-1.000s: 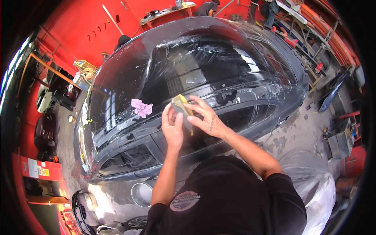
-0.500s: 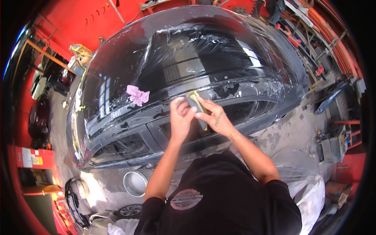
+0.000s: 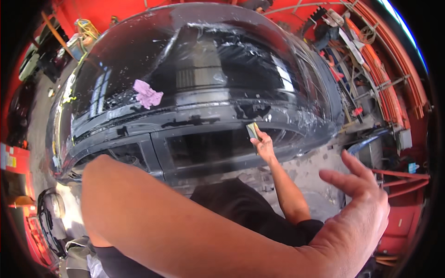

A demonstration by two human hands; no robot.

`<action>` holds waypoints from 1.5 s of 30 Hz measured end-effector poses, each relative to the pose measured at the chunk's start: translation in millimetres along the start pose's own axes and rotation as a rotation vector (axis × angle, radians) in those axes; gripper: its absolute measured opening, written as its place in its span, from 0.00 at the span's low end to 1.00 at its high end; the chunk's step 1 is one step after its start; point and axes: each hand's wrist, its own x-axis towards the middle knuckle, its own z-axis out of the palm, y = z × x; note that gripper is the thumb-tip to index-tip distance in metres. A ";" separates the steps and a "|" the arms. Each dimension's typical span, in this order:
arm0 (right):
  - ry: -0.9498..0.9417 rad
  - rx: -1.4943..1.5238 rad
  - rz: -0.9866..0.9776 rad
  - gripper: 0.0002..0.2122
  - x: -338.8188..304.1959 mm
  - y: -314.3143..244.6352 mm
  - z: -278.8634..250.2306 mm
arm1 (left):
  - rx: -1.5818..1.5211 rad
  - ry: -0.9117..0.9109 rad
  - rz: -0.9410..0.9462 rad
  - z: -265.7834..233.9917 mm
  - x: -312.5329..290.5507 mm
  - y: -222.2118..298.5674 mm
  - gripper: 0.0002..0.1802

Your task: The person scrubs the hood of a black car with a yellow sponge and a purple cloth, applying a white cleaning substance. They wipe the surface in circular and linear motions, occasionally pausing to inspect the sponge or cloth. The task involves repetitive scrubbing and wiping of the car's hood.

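My right hand (image 3: 265, 147) is closed on a small grey and yellowish sanding block (image 3: 252, 130). It holds the block against or just over the upper door frame of a black car (image 3: 185, 104), above the side window. My left arm sweeps across close to the camera, its elbow at the left. My left hand (image 3: 354, 208) hangs in the air at the right, fingers apart and holding nothing. A crumpled pink cloth (image 3: 147, 94) lies on the car's roof, to the left of my right hand. Whitish smears and dull sanded patches mark the roof edge.
Metal racks with long orange-red pieces (image 3: 378, 69) line the right side. A red metal frame (image 3: 403, 180) stands at the right. A black car part (image 3: 51, 220) and a red cabinet (image 3: 16, 160) are at the left, by the concrete floor (image 3: 44, 99).
My left hand has let go of the sanding block and swung across to the right, near the camera. My right hand has carried the block rightward along the car. The whole view has shifted.
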 end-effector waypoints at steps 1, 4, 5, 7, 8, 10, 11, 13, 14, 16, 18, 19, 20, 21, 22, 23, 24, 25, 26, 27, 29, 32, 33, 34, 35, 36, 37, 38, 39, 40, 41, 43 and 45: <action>-0.021 -0.027 0.021 0.29 -6.4 5.2 -5.5 | -0.007 -0.009 0.008 -1.0 -5.0 0.0 0.22; 0.123 -0.172 -0.010 0.29 -38.0 88.1 -29.1 | -0.065 0.011 0.042 -15.3 -27.3 -9.3 0.24; 0.191 -0.203 -0.029 0.29 -46.2 118.0 -34.8 | -0.095 0.016 0.027 -22.6 -37.2 -21.1 0.25; 0.087 -0.276 0.054 0.31 -63.3 123.9 -36.8 | -0.162 -0.012 -0.116 -32.1 -63.3 -56.4 0.26; 0.063 -0.313 0.228 0.32 -87.0 121.5 -67.5 | -0.221 0.028 -0.197 -23.8 -78.3 -90.6 0.27; 0.130 -0.531 0.345 0.34 -148.0 158.2 -112.8 | -0.315 0.089 -0.482 32.1 -117.9 -179.4 0.28; 0.154 -0.485 0.313 0.34 -157.5 184.5 -115.9 | -0.220 0.177 -0.649 60.9 -158.3 -215.4 0.30; 0.201 -0.455 0.347 0.33 -197.6 226.8 -116.4 | -0.094 -0.045 -1.050 123.9 -245.4 -286.1 0.40; 0.210 -0.464 0.396 0.32 -216.7 228.2 -117.3 | 0.012 -0.171 -1.251 158.7 -285.4 -312.2 0.48; 0.106 -0.492 0.644 0.33 -244.7 198.3 -108.3 | -0.056 0.124 -1.388 238.4 -359.7 -350.4 0.52; 0.206 -0.510 0.720 0.33 -301.6 204.0 -134.7 | -0.118 0.111 -1.403 308.4 -342.4 -360.3 0.53; 0.249 -0.520 0.749 0.33 -315.3 203.8 -146.2 | -0.051 0.158 -1.426 332.9 -320.8 -358.6 0.52; 0.305 -0.481 0.742 0.33 -318.0 196.9 -150.6 | 0.023 0.194 -1.463 353.1 -302.5 -355.5 0.52; 0.339 -0.436 0.728 0.33 -318.4 191.0 -149.8 | 0.149 0.329 -1.472 368.4 -295.1 -357.9 0.46; 0.371 -0.393 0.708 0.32 -315.3 185.8 -149.9 | 0.305 0.408 -1.428 381.3 -286.8 -366.8 0.35; 0.405 -0.374 0.660 0.33 -313.5 180.5 -155.6 | 0.281 0.436 -1.339 389.5 -263.8 -371.6 0.31; 0.427 -0.351 0.614 0.33 -308.5 176.3 -160.0 | 0.259 0.453 -1.254 393.8 -238.0 -373.3 0.26; 0.444 -0.321 0.561 0.33 -295.7 171.9 -161.9 | 0.232 0.457 -1.164 395.2 -212.5 -375.2 0.22; 0.431 -0.327 0.488 0.33 -265.6 149.9 -153.7 | 0.194 0.453 -1.109 392.9 -192.7 -375.8 0.21; 0.422 -0.332 0.401 0.32 -224.3 120.8 -145.7 | 0.221 0.416 -1.055 396.0 -181.8 -380.5 0.23; 0.374 -0.319 0.203 0.32 -154.5 89.9 -145.2 | 0.258 0.404 -1.034 406.3 -140.8 -377.1 0.29; 0.315 -0.393 -0.015 0.32 -49.9 20.7 -138.2 | 0.114 0.384 -1.145 395.9 -113.5 -378.5 0.33; 0.315 -0.479 -0.117 0.32 -19.8 10.3 -135.3 | 0.045 0.370 -1.196 389.2 -105.8 -378.0 0.35; 0.332 -0.499 -0.253 0.32 8.4 -1.8 -137.1 | -0.026 0.263 -1.277 377.8 -95.7 -377.1 0.36; 0.315 -0.486 -0.331 0.31 39.8 -17.7 -133.4 | 0.027 0.299 -1.292 377.7 -101.8 -379.2 0.34; 0.306 -0.484 -0.404 0.31 67.2 -35.2 -126.8 | 0.087 0.333 -1.308 380.6 -112.2 -381.4 0.32; 0.296 -0.489 -0.455 0.31 93.8 -39.6 -119.5 | 0.160 0.372 -1.256 388.9 -117.5 -384.4 0.29; 0.288 -0.491 -0.515 0.30 121.4 -42.5 -111.8 | 0.239 0.414 -1.207 398.2 -124.8 -388.5 0.27; 0.260 -0.508 -0.534 0.30 145.2 -45.9 -106.9 | 0.315 0.452 -1.160 403.9 -127.1 -389.5 0.24; 0.232 -0.523 -0.553 0.30 168.2 -50.0 -102.3 | 0.282 0.460 -1.189 409.9 -127.7 -391.8 0.19; 0.214 -0.517 -0.567 0.29 189.7 -49.7 -97.3 | 0.294 0.472 -1.181 411.0 -127.0 -391.3 0.18; 0.197 -0.545 -0.630 0.32 229.2 -49.7 -89.2 | 0.315 0.468 -1.194 410.9 -121.2 -390.3 0.19; 0.149 -0.600 -0.656 0.34 260.0 -47.7 -75.9 | 0.338 0.423 -1.237 409.0 -115.3 -385.7 0.20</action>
